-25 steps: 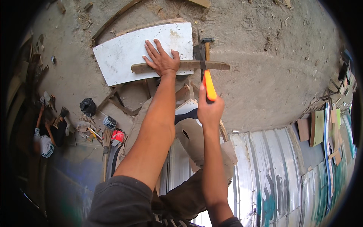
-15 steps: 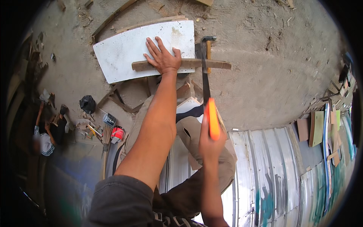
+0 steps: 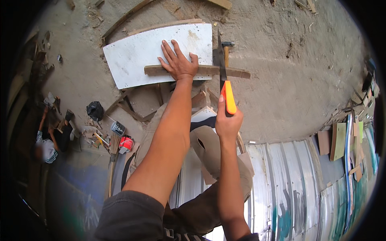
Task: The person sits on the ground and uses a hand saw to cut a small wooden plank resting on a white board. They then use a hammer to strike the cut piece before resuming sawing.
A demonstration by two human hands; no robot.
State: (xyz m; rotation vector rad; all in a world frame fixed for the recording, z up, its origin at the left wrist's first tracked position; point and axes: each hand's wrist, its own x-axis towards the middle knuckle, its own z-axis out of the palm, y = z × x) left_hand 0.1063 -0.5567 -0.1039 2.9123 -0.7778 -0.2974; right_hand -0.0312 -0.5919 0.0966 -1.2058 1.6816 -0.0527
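Note:
My left hand (image 3: pixel 179 62) presses flat with its fingers spread, across a narrow wooden strip (image 3: pixel 239 73) and the white board (image 3: pixel 128 58) under it. The strip juts out past the board's right edge. My right hand (image 3: pixel 229 122) is closed round the orange handle of a handsaw (image 3: pixel 223 72), whose dark blade points away from me and crosses the jutting part of the strip. Behind the blade a hammer (image 3: pixel 226 54) with a wooden handle lies partly hidden.
A black bag (image 3: pixel 95 111), a paint can (image 3: pixel 117 127), a red bucket (image 3: pixel 126 143) and a broom (image 3: pixel 113 148) stand at left. Another person (image 3: pixel 49 148) sits at far left. Corrugated metal sheets (image 3: pixel 281 180) and leaning boards (image 3: pixel 338 141) are at right.
My right hand has pushed the saw forward, so its tip now reaches beyond the hammer head. My left hand stays pressed on the strip. The whole view has shifted slightly.

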